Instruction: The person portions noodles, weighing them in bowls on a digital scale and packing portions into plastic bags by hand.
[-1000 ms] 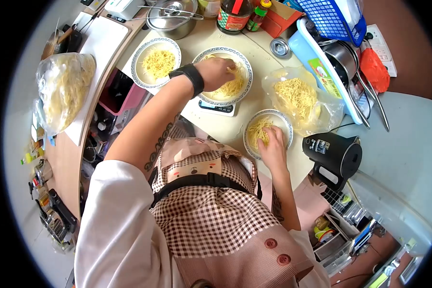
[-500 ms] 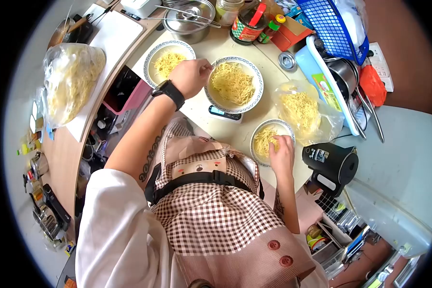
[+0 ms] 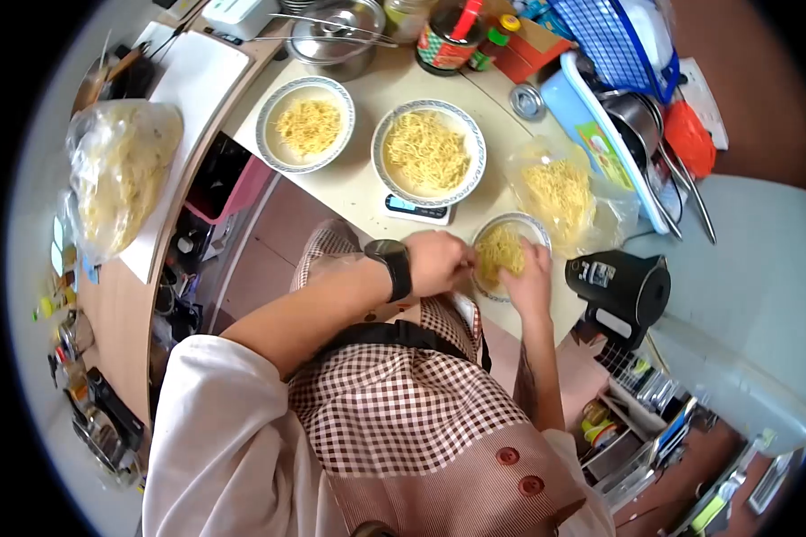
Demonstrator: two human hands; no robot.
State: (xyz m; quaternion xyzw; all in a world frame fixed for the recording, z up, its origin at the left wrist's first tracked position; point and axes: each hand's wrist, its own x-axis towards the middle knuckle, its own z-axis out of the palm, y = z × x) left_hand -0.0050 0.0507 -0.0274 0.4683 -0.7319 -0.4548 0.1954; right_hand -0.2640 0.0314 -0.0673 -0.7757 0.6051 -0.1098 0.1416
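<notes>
A small patterned bowl (image 3: 521, 217) holds thin yellow noodles (image 3: 500, 251) at the near right of the table. My right hand (image 3: 531, 279) reaches over its right side, fingers curled into the noodles. At the bowl's left rim is my left hand (image 3: 439, 262), wearing a black watch, its fingers closed together; what they hold, if anything, is hidden. Behind my hands, a larger bowl of noodles (image 3: 425, 152) stands on a digital kitchen scale (image 3: 416, 210). Farther left is another bowl with noodles (image 3: 308, 126). A clear plastic bag of noodles (image 3: 560, 192) lies open beside the small bowl.
A black electric kettle (image 3: 620, 291) stands at the right table edge. Behind are a lidded steel pot (image 3: 336, 36), sauce bottles (image 3: 448, 40), a small metal lid (image 3: 527, 101) and a blue bin with pans (image 3: 600, 134). Another bag of noodles (image 3: 121, 179) sits on the left counter.
My left hand has moved from between the two far bowls, right and toward me, to the small bowl. My right hand stays at that bowl, now slightly lower and deeper in the noodles.
</notes>
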